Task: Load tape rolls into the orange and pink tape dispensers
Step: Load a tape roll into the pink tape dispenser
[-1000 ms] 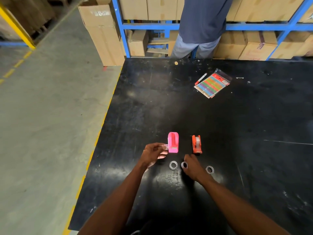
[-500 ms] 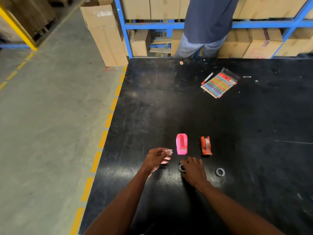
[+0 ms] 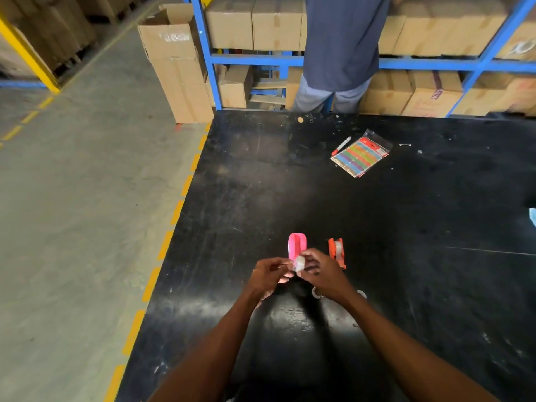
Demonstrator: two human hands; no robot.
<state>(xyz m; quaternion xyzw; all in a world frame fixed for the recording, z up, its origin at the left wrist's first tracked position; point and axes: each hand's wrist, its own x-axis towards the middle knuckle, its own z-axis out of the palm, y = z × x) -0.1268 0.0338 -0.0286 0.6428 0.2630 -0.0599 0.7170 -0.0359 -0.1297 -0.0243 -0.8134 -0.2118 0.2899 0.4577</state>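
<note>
A pink tape dispenser (image 3: 296, 245) stands on the black table (image 3: 406, 227), its near end hidden behind my fingers. To its right stands an orange tape dispenser (image 3: 337, 250) with a clear roll seated in it. My right hand (image 3: 322, 274) holds a clear tape roll (image 3: 299, 263) just above the table, in front of the pink dispenser. My left hand (image 3: 268, 275) pinches a small clear piece that touches the roll's left side; I cannot tell what it is. Two more tape rolls lie on the table, one (image 3: 316, 293) under my right wrist and one (image 3: 361, 293) to its right.
A packet of coloured strips (image 3: 359, 156) and a red-capped pen (image 3: 341, 145) lie at the table's far side. A person (image 3: 342, 47) stands beyond the far edge at blue shelving with cardboard boxes (image 3: 255, 24). The table's left edge runs along a yellow dashed floor line (image 3: 162, 248).
My right hand has lifted a tape roll off the table and brought it up to my left hand in front of the pink dispenser. The left hand moved slightly right to meet it.
</note>
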